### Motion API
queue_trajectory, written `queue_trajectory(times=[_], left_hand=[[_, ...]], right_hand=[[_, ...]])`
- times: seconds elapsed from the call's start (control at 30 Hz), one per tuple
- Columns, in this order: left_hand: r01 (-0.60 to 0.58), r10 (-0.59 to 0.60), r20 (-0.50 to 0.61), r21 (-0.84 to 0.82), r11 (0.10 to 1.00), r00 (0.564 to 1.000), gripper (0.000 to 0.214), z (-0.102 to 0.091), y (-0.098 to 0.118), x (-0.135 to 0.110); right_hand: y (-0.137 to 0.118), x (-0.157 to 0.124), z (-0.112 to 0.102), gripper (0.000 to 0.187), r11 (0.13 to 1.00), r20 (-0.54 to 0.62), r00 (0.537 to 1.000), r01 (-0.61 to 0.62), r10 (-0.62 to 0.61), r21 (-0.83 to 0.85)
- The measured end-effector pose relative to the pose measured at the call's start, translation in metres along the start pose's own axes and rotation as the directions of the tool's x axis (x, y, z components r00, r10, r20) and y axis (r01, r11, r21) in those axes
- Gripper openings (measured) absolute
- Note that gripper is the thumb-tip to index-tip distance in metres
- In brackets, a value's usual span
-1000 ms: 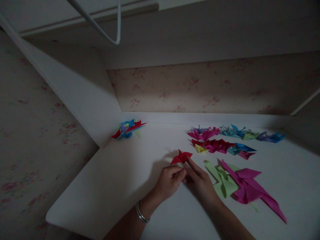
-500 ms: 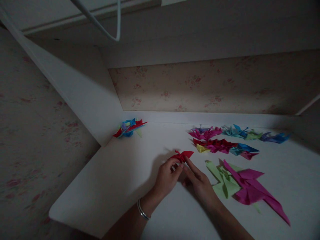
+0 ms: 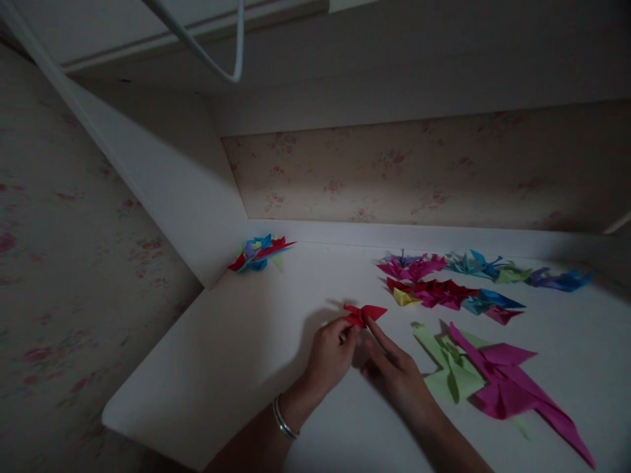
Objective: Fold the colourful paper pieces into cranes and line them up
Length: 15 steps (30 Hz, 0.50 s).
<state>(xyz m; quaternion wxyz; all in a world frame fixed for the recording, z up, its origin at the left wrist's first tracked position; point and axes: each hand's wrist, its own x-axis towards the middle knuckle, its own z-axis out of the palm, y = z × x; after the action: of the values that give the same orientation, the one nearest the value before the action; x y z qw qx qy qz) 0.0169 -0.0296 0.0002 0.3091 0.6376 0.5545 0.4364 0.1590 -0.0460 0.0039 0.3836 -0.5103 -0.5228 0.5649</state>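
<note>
A small red origami crane (image 3: pixel 363 315) with spread wings is held just over the white desk. My left hand (image 3: pixel 329 351) pinches it from below, thumb against bent fingers. The index finger of my right hand (image 3: pixel 394 374) is stretched out and touches the crane's right side. The right thumb is apart from that finger, and the other right fingers are partly hidden underneath. To the right of my right hand lie larger folded papers, a light green one (image 3: pixel 451 368) and a magenta one (image 3: pixel 507 378).
Behind the hands at right, several small coloured origami cranes (image 3: pixel 438 293) lie in two rows. A mixed pile of folded papers (image 3: pixel 261 253) sits at the back left corner of the desk (image 3: pixel 217 355). A white cable (image 3: pixel 207 59) hangs overhead from the shelf.
The right thumb has drawn away from the left fingers and the crane. The red crane shows more fully, and the whole view has shifted slightly.
</note>
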Motion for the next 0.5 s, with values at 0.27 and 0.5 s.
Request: queue_trajectory(times=[0.27,0.5], left_hand=[[0.027,-0.027,-0.017,0.015,1.0,1.0,0.021,-0.002,-0.002,0.002],[0.089,-0.088,-0.074,0.015,0.996,0.993,0.022,-0.004,-0.01,0.004]], right_hand=[[0.005,-0.001,0.001,0.069,0.999,-0.02,1.0,-0.014,0.013,-0.034],[0.02,0.005,-0.001,0.036,0.949,-0.064,0.97,0.213,-0.233,-0.231]])
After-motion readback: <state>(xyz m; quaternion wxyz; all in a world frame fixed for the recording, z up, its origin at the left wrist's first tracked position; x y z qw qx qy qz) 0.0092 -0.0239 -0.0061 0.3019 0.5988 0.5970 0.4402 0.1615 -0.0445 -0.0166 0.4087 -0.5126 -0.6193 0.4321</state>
